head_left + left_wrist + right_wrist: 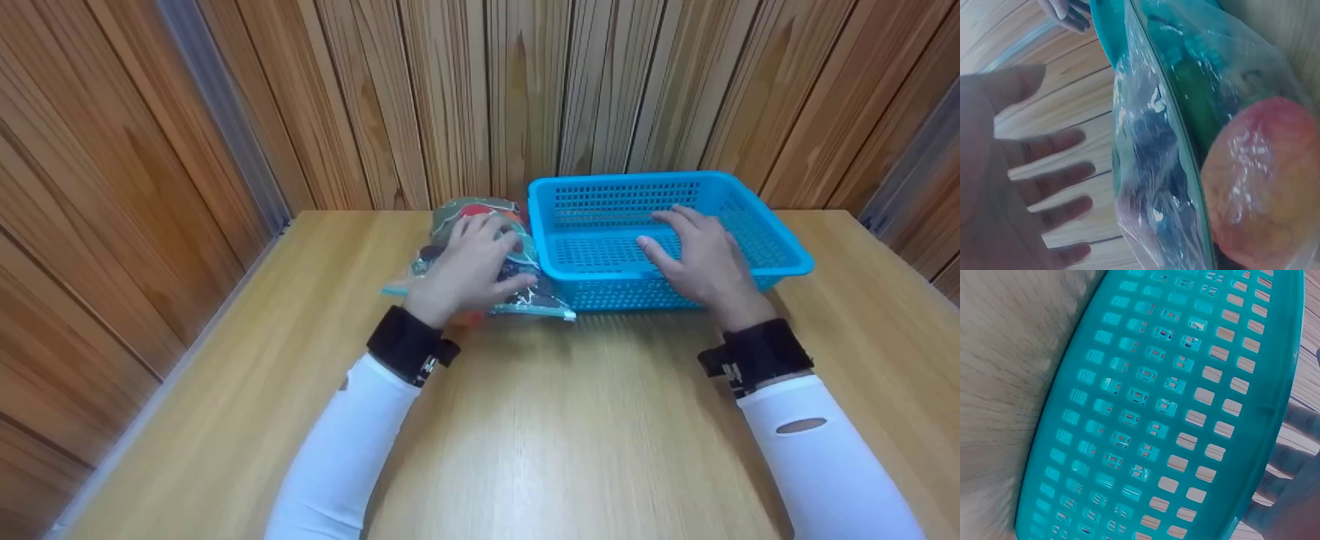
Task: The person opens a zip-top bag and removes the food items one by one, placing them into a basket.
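Observation:
A clear zip bag (536,294) with a teal seal strip and a white slider lies left of a blue plastic basket (611,292). Above the bag hovers my left hand (476,262), its fingers loosely spread; the left wrist view shows them apart from the plastic. Inside the bag is a round, red-and-yellow, peach-like fruit (1264,185), along with something green (1193,93) and dark purple items that are hard to make out. My right hand (705,262) reaches over the basket's front rim, fingers extended and holding nothing. No contents show in the basket.
Both things stand at the back of a light wooden table (487,435). Behind it rises a wood-panelled wall (517,97), and another panelled wall (97,187) runs along the left.

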`<state>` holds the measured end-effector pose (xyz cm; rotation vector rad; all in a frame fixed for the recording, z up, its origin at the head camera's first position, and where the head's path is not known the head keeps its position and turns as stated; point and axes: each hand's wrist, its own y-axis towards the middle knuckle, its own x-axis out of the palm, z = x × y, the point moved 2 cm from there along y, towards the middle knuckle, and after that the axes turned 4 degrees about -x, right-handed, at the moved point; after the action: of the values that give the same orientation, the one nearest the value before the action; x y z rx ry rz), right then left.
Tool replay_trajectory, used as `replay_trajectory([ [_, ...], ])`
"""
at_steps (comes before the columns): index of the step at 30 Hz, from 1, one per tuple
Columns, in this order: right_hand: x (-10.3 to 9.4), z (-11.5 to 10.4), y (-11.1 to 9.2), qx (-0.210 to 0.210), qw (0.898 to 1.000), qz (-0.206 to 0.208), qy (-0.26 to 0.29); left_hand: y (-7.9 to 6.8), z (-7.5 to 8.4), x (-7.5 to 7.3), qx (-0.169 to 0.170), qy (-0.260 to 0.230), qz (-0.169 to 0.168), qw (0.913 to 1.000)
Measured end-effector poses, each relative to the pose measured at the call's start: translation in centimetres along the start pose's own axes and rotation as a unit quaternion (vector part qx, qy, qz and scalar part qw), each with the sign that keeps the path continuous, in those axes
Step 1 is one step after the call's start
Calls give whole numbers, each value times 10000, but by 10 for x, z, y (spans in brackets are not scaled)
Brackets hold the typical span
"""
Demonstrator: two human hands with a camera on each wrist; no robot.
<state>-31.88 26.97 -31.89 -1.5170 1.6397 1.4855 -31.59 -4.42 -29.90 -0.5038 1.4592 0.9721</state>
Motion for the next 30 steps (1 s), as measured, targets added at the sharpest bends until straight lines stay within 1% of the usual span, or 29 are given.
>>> replay_trajectory([
  [2, 1, 0, 0, 9, 10000, -27, -7, 0, 6, 4, 260, -130, -106, 9995],
  [4, 1, 1, 0, 16, 10000, -20, -33, 2, 12, 10, 499, -174, -287, 9982],
  [6, 0, 2, 1, -6, 10000, 15, -64, 4, 17, 17, 632, -147, -449, 9969],
  [7, -1, 2, 1, -21, 10000, 32, -73, 5, 18, 20, 663, -77, -479, 9966],
  [10, 0, 1, 3, -72, 10000, 42, -53, 8, 20, 28, 757, 127, -396, 9963],
  [13, 1, 0, 3, -102, 9999, 49, -24, 8, 19, 31, 831, 49, -269, 9962],
  [16, 3, -1, 3, -150, 9998, 127, 6, 6, 18, 30, 881, -208, -247, 9956],
  [19, 5, -2, 4, -291, 9993, 236, 59, 4, 16, 25, 833, -396, -314, 9952],
  [21, 7, -4, 4, -429, 9986, 276, 132, 3, 15, 21, 823, -397, -415, 9949],
  [26, 10, -9, 3, -755, 9962, 322, 278, 2, 15, 10, 624, -430, -757, 9942],
  [30, 13, -16, 2, -1130, 9917, 499, 353, 2, 15, 4, 543, -491, -822, 9939],
])
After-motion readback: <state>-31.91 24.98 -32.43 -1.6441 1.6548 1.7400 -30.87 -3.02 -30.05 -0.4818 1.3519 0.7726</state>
